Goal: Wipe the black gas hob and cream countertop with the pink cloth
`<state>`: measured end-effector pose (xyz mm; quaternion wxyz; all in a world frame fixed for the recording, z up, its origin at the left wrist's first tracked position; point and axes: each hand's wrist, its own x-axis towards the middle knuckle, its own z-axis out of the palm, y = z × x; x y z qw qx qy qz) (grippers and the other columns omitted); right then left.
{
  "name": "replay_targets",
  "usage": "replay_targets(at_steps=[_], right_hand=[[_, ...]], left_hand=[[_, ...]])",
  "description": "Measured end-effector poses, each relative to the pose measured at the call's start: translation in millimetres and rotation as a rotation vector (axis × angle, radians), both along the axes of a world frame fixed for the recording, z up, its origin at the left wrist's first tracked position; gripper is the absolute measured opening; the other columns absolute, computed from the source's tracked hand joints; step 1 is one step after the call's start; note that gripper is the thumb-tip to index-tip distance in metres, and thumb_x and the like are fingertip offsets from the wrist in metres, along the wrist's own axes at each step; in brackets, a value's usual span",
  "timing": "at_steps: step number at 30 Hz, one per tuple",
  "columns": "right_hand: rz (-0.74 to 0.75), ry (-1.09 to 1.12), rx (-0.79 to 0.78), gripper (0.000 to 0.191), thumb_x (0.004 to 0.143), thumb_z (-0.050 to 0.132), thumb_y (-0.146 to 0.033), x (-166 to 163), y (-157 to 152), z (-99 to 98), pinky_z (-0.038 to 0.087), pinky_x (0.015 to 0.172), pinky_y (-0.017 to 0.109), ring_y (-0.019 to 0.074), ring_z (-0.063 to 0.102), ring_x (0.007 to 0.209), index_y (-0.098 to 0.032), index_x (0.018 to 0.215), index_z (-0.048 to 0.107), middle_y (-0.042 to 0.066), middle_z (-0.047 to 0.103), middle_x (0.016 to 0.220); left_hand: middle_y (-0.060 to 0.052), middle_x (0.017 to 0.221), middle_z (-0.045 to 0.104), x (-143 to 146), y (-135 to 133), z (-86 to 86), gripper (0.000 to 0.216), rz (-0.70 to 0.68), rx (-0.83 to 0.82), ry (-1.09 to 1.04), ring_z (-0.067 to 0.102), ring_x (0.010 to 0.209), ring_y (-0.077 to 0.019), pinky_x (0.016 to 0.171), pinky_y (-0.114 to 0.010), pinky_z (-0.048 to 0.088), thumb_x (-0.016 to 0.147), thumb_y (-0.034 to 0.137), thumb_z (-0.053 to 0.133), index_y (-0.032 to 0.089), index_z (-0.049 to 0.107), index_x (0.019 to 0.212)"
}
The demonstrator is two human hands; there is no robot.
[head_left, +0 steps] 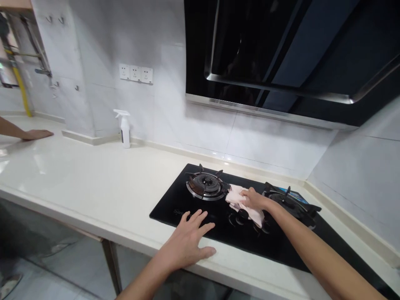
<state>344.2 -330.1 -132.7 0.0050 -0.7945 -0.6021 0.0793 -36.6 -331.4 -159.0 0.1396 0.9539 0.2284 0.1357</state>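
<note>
A pale pink cloth (pixel 236 197) is bunched under my right hand (pixel 253 199), whose fingers are closed on it. The cloth lies on the black glass gas stove (pixel 218 229), between the left burner (pixel 206 183) and the right burner (pixel 287 204). Part of it hangs over the control knobs (pixel 243 214) near the stove's front. My left hand (pixel 192 239) holds nothing, its fingers spread at the front edge of the stove and counter. I cannot tell whether its palm rests on the surface.
A white spray bottle (pixel 125 130) stands on the cream counter (pixel 78 175) against the tiled wall. Low above the stove hangs a black range hood (pixel 281 50) with a metal lower edge. Another person's hand (pixel 38 134) lies on the counter at the far left.
</note>
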Motion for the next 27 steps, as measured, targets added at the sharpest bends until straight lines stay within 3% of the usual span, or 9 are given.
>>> replay_targets(at_steps=[4,8,13,17,22,27], right_hand=[[-0.158,-0.058,0.073,0.044,0.104,0.06,-0.047,16,34,0.3,0.053,0.103,0.052,0.0275,0.061,0.119,-0.022,0.14,0.057,0.012,0.056,0.141],[-0.16,-0.047,0.095,0.041,0.103,0.065,-0.044,25,41,2.2,0.054,0.104,0.052,0.0276,0.061,0.122,-0.021,0.137,0.06,0.011,0.058,0.142],[-0.012,0.037,0.108,0.038,0.098,0.072,-0.041,33,-8,-5.3,0.056,0.099,0.048,0.0248,0.064,0.112,-0.019,0.128,0.065,0.009,0.063,0.132],[0.061,0.11,0.206,0.035,0.093,0.075,-0.035,39,-50,-10.8,0.05,0.106,0.04,0.0234,0.064,0.116,-0.021,0.124,0.069,0.007,0.067,0.127],[0.021,0.188,0.386,0.028,0.086,0.073,-0.032,38,-65,-11.8,0.049,0.105,0.038,0.0285,0.067,0.118,-0.026,0.113,0.076,0.007,0.074,0.124],[-0.064,0.286,0.662,0.02,0.081,0.068,-0.031,36,-74,-1.4,0.053,0.092,0.037,0.0265,0.072,0.099,-0.026,0.098,0.077,0.004,0.079,0.104]], left_hand=[[-0.012,0.166,0.042,2,6,-7.0,0.064,0.006,0.041,-0.012,0.034,0.156,-0.0387,0.126,-0.069,0.025,0.091,0.052,0.074,0.033,0.058,0.15],[-0.011,0.166,0.043,3,11,-12.1,0.061,0.016,0.085,-0.018,0.036,0.156,-0.0381,0.124,-0.069,0.028,0.092,0.051,0.073,0.035,0.058,0.149],[-0.01,0.167,0.042,3,13,-11.2,0.06,0.022,0.093,0.012,0.036,0.156,-0.0374,0.124,-0.068,0.028,0.094,0.053,0.069,0.035,0.058,0.15],[-0.01,0.167,0.042,5,16,-12.8,0.059,0.029,0.123,0.006,0.037,0.155,-0.037,0.124,-0.067,0.028,0.095,0.056,0.067,0.035,0.059,0.149],[-0.009,0.165,0.045,5,18,-15.7,0.058,0.034,0.153,0.0,0.039,0.154,-0.0359,0.124,-0.065,0.03,0.095,0.058,0.065,0.035,0.06,0.149],[-0.008,0.165,0.045,6,22,-17.9,0.057,0.044,0.167,0.002,0.039,0.154,-0.0352,0.123,-0.064,0.031,0.096,0.058,0.064,0.035,0.059,0.149]])
